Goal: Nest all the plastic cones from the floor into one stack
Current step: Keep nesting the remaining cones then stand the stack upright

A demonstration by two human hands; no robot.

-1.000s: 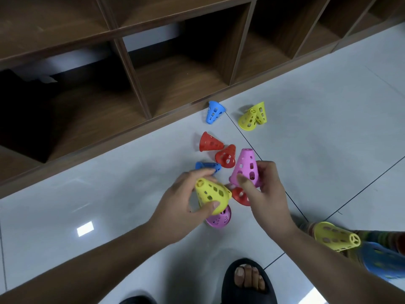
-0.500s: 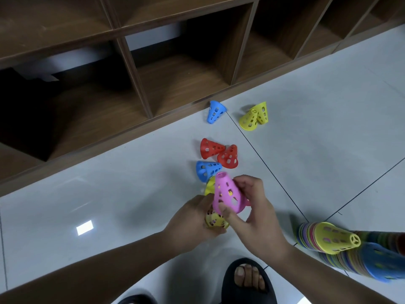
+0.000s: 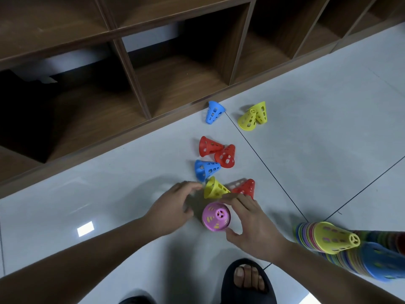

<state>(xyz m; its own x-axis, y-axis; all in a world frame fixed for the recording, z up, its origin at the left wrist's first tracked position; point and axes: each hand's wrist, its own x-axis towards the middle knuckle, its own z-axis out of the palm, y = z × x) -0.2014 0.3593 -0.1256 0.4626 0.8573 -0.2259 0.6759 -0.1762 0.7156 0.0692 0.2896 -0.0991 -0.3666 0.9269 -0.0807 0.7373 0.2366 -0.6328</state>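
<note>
Status, near to far:

- Right hand (image 3: 252, 224): fingers and thumb curled round the upright pink cone (image 3: 215, 216), which sits on the floor (image 3: 317, 150) just ahead of the slippered foot (image 3: 247, 279). Yellow shows through its holes, so probably a small nest already, depth unknown.
- Left hand (image 3: 173, 207): loosely curved, holding nothing. Its fingertips are just beside a lying yellow cone (image 3: 214, 189); can't tell if they touch.
- Big stack (image 3: 328, 238) lies on its side at right with a yellow tip, a blue cone (image 3: 381, 262) beside it, running out of frame. Too many rims to count.

Loose cones left, 8:
- yellow 3: the one by the left hand, plus a touching pair (image 3: 252, 117) far out
- red 3: one (image 3: 244, 188) beside the near yellow, and a touching pair (image 3: 217, 150) further out
- blue 2: one (image 3: 206, 170) mid-cluster, one (image 3: 213, 111) against the shelf (image 3: 175, 73)

Judgement: the bulk is done. What's left is these 8, then merging the pink nest into the big stack.
</note>
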